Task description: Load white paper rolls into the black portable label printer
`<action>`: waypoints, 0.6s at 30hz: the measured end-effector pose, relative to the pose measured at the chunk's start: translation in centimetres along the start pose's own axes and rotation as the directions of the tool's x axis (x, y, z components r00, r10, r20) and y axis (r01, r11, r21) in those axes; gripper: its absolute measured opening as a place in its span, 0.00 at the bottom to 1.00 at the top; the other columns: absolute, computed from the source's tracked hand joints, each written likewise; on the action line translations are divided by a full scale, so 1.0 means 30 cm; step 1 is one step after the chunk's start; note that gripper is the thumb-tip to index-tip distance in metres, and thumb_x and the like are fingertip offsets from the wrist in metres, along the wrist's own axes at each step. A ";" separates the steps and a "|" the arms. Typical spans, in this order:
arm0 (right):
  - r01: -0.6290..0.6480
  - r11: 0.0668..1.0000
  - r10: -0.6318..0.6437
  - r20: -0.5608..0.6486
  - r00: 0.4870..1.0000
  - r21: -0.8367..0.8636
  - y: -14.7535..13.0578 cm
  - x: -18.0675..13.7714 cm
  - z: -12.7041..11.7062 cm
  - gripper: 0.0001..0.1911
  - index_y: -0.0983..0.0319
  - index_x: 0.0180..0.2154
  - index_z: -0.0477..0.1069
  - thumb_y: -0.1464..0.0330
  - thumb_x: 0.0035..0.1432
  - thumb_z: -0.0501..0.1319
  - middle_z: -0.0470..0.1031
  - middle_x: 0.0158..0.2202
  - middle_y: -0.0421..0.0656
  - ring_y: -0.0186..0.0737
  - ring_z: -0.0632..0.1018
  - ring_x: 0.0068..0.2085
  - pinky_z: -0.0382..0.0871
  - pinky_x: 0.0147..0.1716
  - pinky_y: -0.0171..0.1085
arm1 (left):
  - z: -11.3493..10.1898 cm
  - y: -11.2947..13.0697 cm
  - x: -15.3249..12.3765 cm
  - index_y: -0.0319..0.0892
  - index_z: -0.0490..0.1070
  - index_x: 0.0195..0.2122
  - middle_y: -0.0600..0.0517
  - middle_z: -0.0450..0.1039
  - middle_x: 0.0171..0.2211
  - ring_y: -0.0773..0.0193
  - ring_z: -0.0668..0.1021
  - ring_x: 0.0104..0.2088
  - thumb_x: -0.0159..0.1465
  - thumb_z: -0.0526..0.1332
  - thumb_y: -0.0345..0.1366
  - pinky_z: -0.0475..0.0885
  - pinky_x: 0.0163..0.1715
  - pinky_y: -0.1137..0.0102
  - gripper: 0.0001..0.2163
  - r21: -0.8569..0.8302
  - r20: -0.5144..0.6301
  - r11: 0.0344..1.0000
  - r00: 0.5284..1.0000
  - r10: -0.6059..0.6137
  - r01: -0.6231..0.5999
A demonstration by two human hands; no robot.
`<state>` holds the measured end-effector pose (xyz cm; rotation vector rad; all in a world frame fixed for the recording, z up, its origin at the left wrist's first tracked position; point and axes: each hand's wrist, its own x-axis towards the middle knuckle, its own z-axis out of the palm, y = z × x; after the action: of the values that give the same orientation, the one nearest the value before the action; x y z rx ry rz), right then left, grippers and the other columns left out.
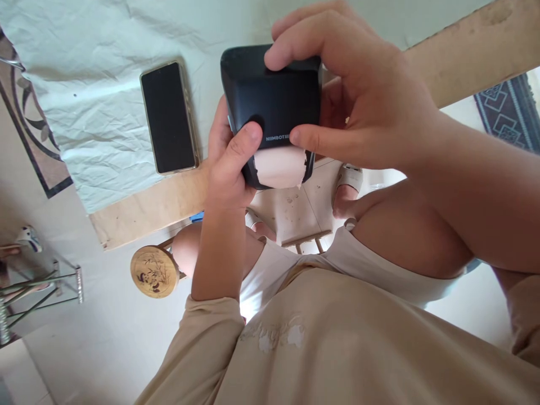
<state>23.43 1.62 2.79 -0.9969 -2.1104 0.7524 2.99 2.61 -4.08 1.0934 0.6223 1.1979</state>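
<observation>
A black label printer (274,95) marked NIIMBOT is held up over the table's front edge. From its near end sticks out a strip of pale label paper (280,167) with a ragged edge. My left hand (234,154) grips the printer's left side, thumb on top near the round dark button. Around the right side closes my right hand (350,84), with fingertips on the far top edge and the thumb by the printed name. The printer's underside is hidden. To the left, a smartphone (169,118) with a dark screen and clear case lies face up on the cloth.
A wrinkled pale green cloth (97,112) covers the table, with a bare wooden edge (147,216) along the front. Below stand a round wooden stool (154,271) and, at far left, a metal-framed rack (42,292). A patterned blue mat (508,112) lies at right.
</observation>
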 end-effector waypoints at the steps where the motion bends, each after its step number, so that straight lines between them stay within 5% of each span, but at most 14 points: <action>1: -0.019 1.000 0.019 0.006 1.000 -0.004 -0.003 0.001 -0.003 0.25 0.64 0.61 0.65 0.69 0.63 0.59 0.66 0.63 0.40 0.28 0.69 0.65 0.72 0.44 0.18 | 0.005 0.008 -0.003 0.53 0.76 0.52 0.48 0.79 0.42 0.48 0.78 0.61 0.63 0.66 0.55 0.81 0.50 0.60 0.20 0.004 0.004 1.000 1.000 0.002 -0.002; 6: -0.150 0.988 0.151 0.012 0.989 -0.028 -0.030 0.006 -0.004 0.27 0.60 0.60 0.66 0.70 0.59 0.61 0.64 0.63 0.41 0.30 0.72 0.58 0.74 0.43 0.21 | 0.043 0.069 -0.022 0.54 0.77 0.50 0.51 0.80 0.49 0.48 0.76 0.65 0.65 0.67 0.50 0.79 0.54 0.60 0.15 0.077 -0.054 0.993 0.995 -0.084 0.088; 11: -0.192 0.980 0.194 0.025 0.981 -0.055 -0.047 0.008 0.004 0.28 0.62 0.61 0.66 0.72 0.58 0.59 0.64 0.63 0.43 0.32 0.70 0.63 0.77 0.50 0.25 | 0.063 0.105 -0.034 0.55 0.77 0.49 0.53 0.81 0.50 0.48 0.74 0.67 0.64 0.69 0.48 0.80 0.54 0.61 0.13 0.081 -0.066 0.987 0.988 -0.136 0.142; 18: -0.067 0.998 0.067 0.004 0.998 -0.018 -0.015 0.003 0.000 0.28 0.65 0.60 0.64 0.71 0.58 0.58 0.65 0.63 0.43 0.33 0.70 0.63 0.78 0.57 0.33 | 0.088 0.067 -0.012 0.49 0.74 0.47 0.53 0.80 0.53 0.50 0.71 0.69 0.69 0.61 0.54 0.75 0.63 0.59 0.15 -0.045 -0.094 0.995 0.992 -0.088 0.084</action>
<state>23.21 1.45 3.14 -1.0808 -2.0993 0.7705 4.32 1.37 -1.29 0.9695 0.7092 1.1889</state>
